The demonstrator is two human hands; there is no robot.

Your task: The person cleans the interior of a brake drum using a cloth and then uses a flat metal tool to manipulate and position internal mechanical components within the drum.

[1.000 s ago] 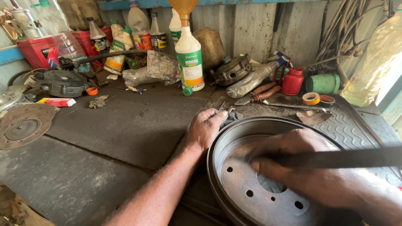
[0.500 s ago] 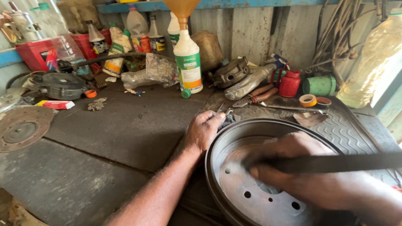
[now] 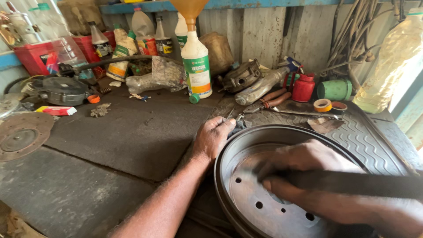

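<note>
A rusty round brake drum (image 3: 246,194) lies open side up on the dark workbench, with several bolt holes in its floor. My left hand (image 3: 211,137) grips its far-left rim, fingers curled over the edge near a dark rag. My right hand (image 3: 304,169) is inside the drum, closed around a long flat dark tool (image 3: 365,184) that runs off to the right. The tool's inner end rests against the drum's inside surface.
A white bottle with an orange funnel (image 3: 196,66) stands behind the drum. Pliers (image 3: 269,99), a red can (image 3: 304,87), a green cup (image 3: 335,89), tape rolls (image 3: 322,105) and several bottles crowd the back wall. A rusty disc (image 3: 22,135) lies at far left.
The view has shifted slightly. My right hand with the tool has moved a little within the drum; my left hand keeps its hold on the rim.
</note>
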